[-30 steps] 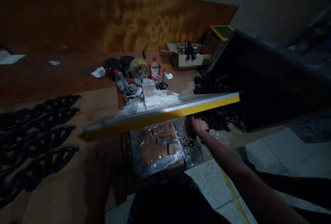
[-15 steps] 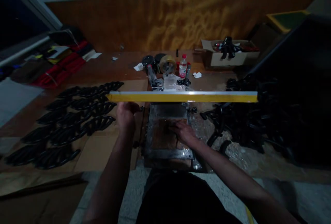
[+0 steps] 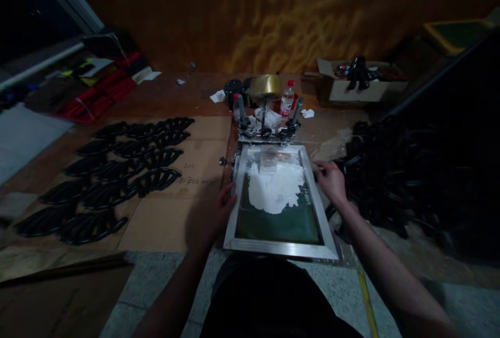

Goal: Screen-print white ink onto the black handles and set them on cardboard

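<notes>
Two bare hands flank a metal-framed screen (image 3: 277, 228) coated in white paste (image 3: 271, 189) at a dim, cluttered worktop (image 3: 172, 96).

The screen lies roughly level directly before the person, its green mesh uncovered toward the near edge. The left hand (image 3: 224, 205) is at the frame's left side and the right hand (image 3: 331, 180), fingers bent, at its right; whether either grip is closed on the frame or only beside it cannot be told. Ribbed black pieces (image 3: 111, 187) sit in rows on cardboard (image 3: 154, 228) at left, while a dark heap of black parts (image 3: 375, 182) lies at right. Beyond the screen are a roll of tape (image 3: 265, 86), a red-capped bottle (image 3: 287, 101) and an open carton (image 3: 353, 90).
</notes>
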`<state>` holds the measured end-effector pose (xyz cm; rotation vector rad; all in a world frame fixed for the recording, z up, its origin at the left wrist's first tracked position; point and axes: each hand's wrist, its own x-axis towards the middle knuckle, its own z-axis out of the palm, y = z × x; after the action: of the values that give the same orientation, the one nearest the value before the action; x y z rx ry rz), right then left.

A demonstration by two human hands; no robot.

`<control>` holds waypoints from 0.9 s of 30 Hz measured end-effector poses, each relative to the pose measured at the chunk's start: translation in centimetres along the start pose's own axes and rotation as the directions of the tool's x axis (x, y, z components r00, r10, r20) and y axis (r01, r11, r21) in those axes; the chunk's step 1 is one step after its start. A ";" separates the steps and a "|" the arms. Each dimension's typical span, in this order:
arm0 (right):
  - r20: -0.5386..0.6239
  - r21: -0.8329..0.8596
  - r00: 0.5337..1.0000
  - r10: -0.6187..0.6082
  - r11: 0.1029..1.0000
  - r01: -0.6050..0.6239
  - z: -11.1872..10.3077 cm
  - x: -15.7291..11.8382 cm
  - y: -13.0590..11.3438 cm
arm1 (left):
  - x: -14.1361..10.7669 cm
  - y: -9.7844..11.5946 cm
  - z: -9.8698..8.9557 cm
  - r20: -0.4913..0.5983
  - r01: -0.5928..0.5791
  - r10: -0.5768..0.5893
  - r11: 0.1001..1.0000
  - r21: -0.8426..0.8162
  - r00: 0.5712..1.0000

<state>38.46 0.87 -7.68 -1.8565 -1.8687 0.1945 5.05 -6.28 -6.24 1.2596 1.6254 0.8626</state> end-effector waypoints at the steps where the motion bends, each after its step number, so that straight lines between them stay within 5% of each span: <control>1: -0.034 0.006 0.999 -0.027 1.000 0.027 -0.1 1.1 -1.2 | 0.1 -1.2 0.5 0.027 0.017 -0.017 1.000 0.005 0.999; 3: -0.011 -0.015 0.985 -0.172 0.985 0.171 0.3 2.9 -4.6 | 0.7 -3.2 1.5 0.056 0.021 -0.023 0.999 0.031 0.998; 5: 0.156 -0.061 0.949 -0.274 0.956 0.286 1.1 3.5 -8.1 | 1.5 -4.8 2.3 0.054 -0.002 0.000 0.999 0.047 0.999; 7: 0.367 -0.109 0.898 -0.244 0.947 0.302 2.0 2.8 -10.4 | 2.1 -5.8 2.6 0.068 -0.015 0.011 0.999 0.052 0.998; 10: 0.524 -0.114 0.812 -0.256 0.924 0.365 2.5 -0.4 -10.8 | 2.4 -6.4 2.7 0.096 -0.009 0.004 0.999 0.053 0.995; 15: 0.602 0.133 0.609 -0.516 0.817 0.561 1.1 -3.8 -8.9 | 2.1 -6.3 2.6 0.111 -0.002 0.000 1.000 0.019 0.994; 16: 0.609 0.146 0.603 -0.516 0.820 0.554 0.9 -3.7 -8.9 | 2.1 -6.2 2.7 0.106 -0.006 0.005 1.000 0.011 0.994; 21: 0.450 0.081 0.741 -0.498 0.850 0.521 2.1 -4.5 -8.6 | 2.1 -6.4 2.7 0.073 0.013 -0.011 1.000 -0.027 0.997; 27: 0.477 0.149 0.712 -0.515 0.846 0.512 2.3 -5.6 -8.4 | 1.8 -5.3 2.4 0.079 0.048 -0.046 0.999 -0.024 0.996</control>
<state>29.59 -4.52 -7.39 -1.2629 -2.6634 0.5275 5.19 -5.78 -12.29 1.2181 1.5704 0.7932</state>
